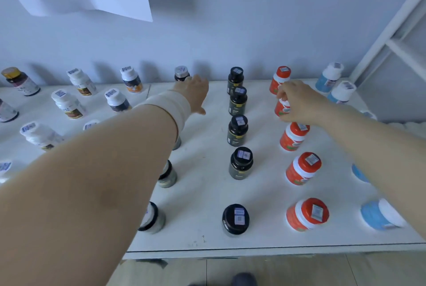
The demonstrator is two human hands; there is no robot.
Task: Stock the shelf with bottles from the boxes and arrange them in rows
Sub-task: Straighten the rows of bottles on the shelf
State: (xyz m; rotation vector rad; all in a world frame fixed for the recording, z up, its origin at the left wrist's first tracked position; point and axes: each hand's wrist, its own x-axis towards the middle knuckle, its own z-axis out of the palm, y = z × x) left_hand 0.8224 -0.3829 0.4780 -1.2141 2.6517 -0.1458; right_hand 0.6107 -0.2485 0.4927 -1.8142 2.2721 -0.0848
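Bottles (238,130) stand capped in rows on a white shelf (207,193), their contents unseen. The right hand (297,103) curls its fingers round an orange bottle (281,108), second from the wall (253,32). The left hand (193,94), fingers outstretched, appears to touch a silver-capped bottle (181,74) at the back.

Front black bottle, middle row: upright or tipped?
Upright. The front black bottle stands on its base on the white shelf, with the barcode sticker on its cap facing up.
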